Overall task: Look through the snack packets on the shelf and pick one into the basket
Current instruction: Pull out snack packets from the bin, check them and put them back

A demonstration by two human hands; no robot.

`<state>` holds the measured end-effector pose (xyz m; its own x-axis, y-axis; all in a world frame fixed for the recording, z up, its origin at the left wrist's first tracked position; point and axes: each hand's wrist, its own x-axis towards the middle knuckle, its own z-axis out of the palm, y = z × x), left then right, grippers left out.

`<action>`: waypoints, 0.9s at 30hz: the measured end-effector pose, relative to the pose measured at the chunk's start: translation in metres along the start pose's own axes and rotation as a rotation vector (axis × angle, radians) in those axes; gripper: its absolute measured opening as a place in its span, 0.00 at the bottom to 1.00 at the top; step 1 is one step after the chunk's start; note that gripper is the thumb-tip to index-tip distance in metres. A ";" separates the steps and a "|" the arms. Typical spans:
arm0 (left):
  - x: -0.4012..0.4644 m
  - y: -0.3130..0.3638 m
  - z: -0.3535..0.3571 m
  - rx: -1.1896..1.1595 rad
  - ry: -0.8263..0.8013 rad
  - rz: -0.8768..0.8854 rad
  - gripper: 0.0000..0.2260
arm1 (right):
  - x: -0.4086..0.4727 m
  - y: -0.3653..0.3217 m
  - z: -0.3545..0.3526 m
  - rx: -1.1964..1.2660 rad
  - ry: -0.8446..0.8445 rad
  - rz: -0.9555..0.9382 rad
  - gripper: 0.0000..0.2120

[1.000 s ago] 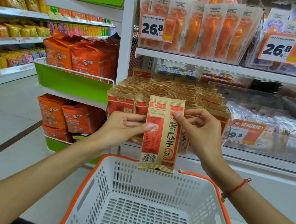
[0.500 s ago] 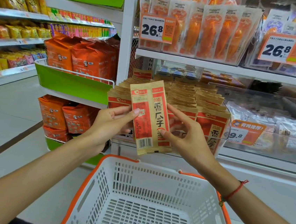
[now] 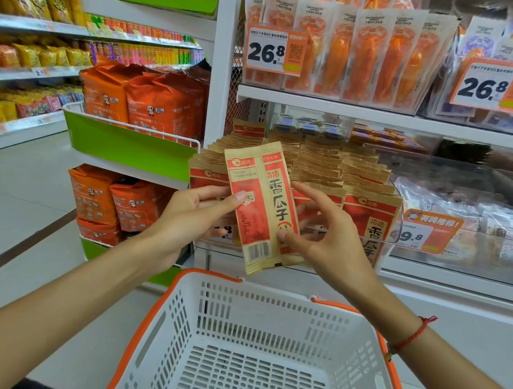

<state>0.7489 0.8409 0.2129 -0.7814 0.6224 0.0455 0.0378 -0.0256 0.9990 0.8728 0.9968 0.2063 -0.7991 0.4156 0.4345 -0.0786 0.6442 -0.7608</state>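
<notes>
Head view: both hands hold a tan-and-red sunflower seed packet above the white basket. The left hand pinches its left edge; the right hand pinches its lower right edge, before the shelf's stacked packets.

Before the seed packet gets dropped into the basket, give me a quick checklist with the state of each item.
1. Sunflower seed packet held: ok, left hand and right hand both pinch it.
2. Packet clear of the shelf stack: ok.
3. Packet above the basket: ok, over the far rim.
4. Basket has room: ok, nothing in it.
5. Packet intact: cannot tell, back hidden.
</notes>
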 end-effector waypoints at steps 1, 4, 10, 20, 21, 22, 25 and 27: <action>-0.001 0.001 0.002 0.008 0.007 0.014 0.12 | -0.002 -0.002 0.002 -0.018 0.010 -0.002 0.35; -0.007 0.004 0.011 0.046 0.012 0.056 0.13 | -0.005 -0.005 0.008 -0.096 0.011 0.008 0.44; -0.014 -0.001 0.024 0.165 0.087 0.155 0.15 | -0.006 -0.005 0.008 -0.145 -0.057 0.030 0.45; -0.006 0.000 0.010 0.114 0.000 0.137 0.16 | 0.002 -0.001 -0.009 0.615 -0.314 0.373 0.24; -0.003 -0.001 0.006 0.141 -0.020 0.119 0.15 | 0.002 -0.001 -0.010 0.663 -0.346 0.397 0.25; -0.001 -0.002 0.004 0.165 -0.050 0.095 0.15 | 0.001 -0.002 -0.012 0.706 -0.378 0.425 0.25; -0.001 -0.003 0.002 0.189 -0.161 0.082 0.08 | 0.000 0.000 -0.016 0.838 -0.474 0.470 0.30; -0.002 -0.005 0.001 0.192 -0.162 0.110 0.08 | -0.001 -0.002 -0.017 0.858 -0.520 0.461 0.29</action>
<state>0.7507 0.8409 0.2080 -0.6569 0.7414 0.1373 0.2469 0.0394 0.9682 0.8843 1.0056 0.2157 -0.9955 0.0507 -0.0799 0.0651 -0.2465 -0.9670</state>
